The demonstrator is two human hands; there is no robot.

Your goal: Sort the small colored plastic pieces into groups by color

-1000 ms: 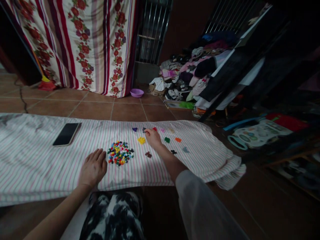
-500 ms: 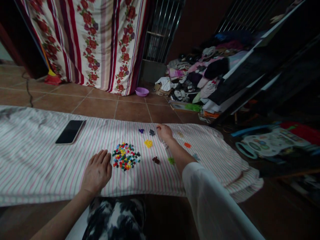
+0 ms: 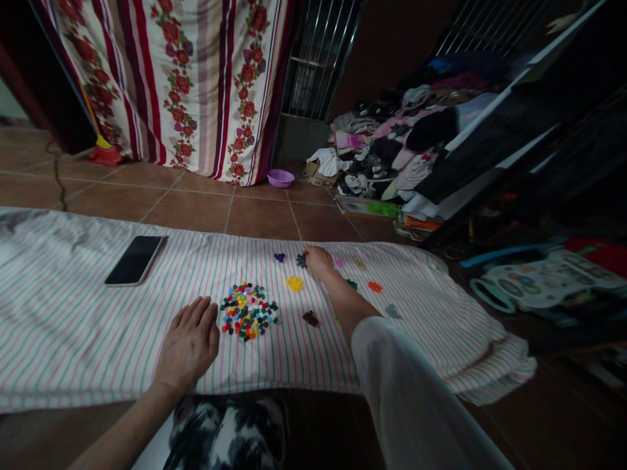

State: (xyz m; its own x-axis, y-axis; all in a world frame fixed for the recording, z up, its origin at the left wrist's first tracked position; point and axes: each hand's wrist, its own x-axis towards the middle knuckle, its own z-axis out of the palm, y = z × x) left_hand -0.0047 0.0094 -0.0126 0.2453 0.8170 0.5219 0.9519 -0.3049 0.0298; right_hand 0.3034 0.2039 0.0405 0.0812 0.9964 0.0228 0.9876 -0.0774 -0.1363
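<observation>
My left hand [image 3: 190, 341] lies flat on the striped cloth [image 3: 122, 339], fingers stretched out, touching or nearly touching the left side of a mixed heap of small coloured beads [image 3: 247, 312]. At the far side of the cloth, my right hand [image 3: 319, 261] has its fingers drawn together beside a small dark grey bead pile [image 3: 301, 260]. Whatever may be between those fingertips is hidden. Close by are purple beads [image 3: 279, 257], yellow beads [image 3: 294, 283] and brown beads [image 3: 310, 318]. Pink beads [image 3: 339, 263] and partly covered dark green beads [image 3: 351, 284] lie right of the hand.
Orange beads [image 3: 375, 287], tan beads [image 3: 359, 264] and grey-blue beads [image 3: 392, 311] sit farther right. A phone [image 3: 136, 260] rests on the cloth at left. Beyond are a purple basin [image 3: 281, 178], heaped clothes [image 3: 392, 140] and a curtain [image 3: 206, 91].
My right hand has moved slightly left, up to the dark grey beads. Pink and dark green beads now show past my arm, while a whitish pile is now covered. My left hand stays put.
</observation>
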